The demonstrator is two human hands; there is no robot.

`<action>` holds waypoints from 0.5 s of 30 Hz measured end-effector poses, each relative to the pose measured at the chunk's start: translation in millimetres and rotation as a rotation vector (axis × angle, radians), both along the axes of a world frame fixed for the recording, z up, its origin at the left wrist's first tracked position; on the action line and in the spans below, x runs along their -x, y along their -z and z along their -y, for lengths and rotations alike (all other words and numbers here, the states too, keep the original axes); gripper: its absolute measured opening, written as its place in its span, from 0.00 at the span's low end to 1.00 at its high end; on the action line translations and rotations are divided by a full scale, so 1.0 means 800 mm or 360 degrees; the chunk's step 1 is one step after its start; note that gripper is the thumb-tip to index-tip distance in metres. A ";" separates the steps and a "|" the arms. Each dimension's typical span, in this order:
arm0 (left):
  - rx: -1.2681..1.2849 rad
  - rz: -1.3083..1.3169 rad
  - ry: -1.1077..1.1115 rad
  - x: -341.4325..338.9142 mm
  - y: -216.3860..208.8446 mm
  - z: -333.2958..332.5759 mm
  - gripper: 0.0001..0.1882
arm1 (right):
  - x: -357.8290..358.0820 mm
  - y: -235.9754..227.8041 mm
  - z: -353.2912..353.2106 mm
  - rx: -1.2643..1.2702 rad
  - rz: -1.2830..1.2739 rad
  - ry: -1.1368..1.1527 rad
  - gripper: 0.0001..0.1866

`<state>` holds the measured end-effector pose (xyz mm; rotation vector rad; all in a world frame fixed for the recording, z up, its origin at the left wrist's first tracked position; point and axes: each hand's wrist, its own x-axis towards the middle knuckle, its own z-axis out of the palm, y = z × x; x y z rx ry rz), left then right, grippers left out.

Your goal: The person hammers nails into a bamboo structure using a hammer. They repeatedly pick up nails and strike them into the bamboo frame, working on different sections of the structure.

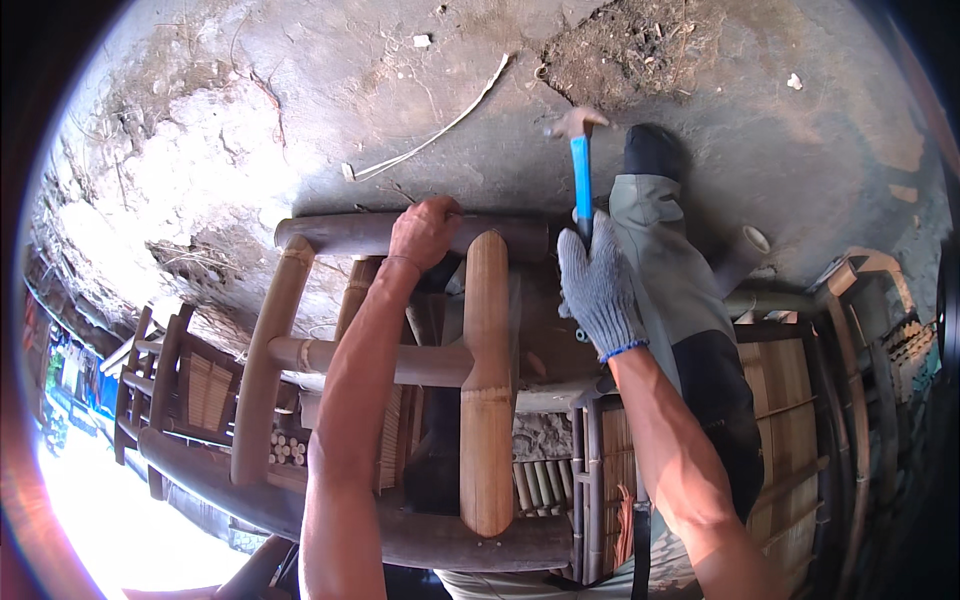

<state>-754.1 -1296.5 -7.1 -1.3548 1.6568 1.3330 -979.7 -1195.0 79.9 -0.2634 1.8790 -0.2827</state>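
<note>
My bare left hand (pixel 422 235) grips the dark bamboo pole (pixel 340 233) at the far side of a bamboo frame, its fingers curled over the top. Whether a small thing is pinched there is hidden. In a grey knitted glove, my right hand (pixel 600 285) is closed round the lower handle of a claw hammer (pixel 582 178). The hammer has a blue shaft and a brownish metal head, raised beyond the frame and slightly blurred. Between my arms stands a pale, notched bamboo post (pixel 487 430). A crosspiece (pixel 400 362) joins it to another bamboo post (pixel 262 370) on the left.
My leg in grey and black trousers (pixel 650 220) stretches out to the right of the hammer. A pale split strip (pixel 440 130) and loose dirt (pixel 640 50) lie on the rough concrete floor. Other bamboo furniture (pixel 790 400) stands right, and cut bamboo pieces (pixel 288 448) lie left.
</note>
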 end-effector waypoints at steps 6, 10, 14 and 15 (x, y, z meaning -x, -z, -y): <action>-0.0102 0.0074 0.0074 0.003 0.014 -0.022 0.12 | -0.039 -0.022 -0.036 -0.0127 0.0156 -0.0135 0.20; -0.0049 0.0005 0.0073 -0.002 0.011 -0.023 0.11 | -0.058 -0.030 -0.039 0.0296 -0.0043 -0.0478 0.29; -0.0024 -0.0009 0.0067 -0.010 0.013 -0.026 0.10 | -0.065 -0.039 -0.032 0.0343 -0.0096 -0.0548 0.31; -0.0027 -0.0011 0.0074 -0.010 0.014 -0.025 0.11 | -0.066 -0.044 -0.025 0.0178 -0.0029 -0.0577 0.31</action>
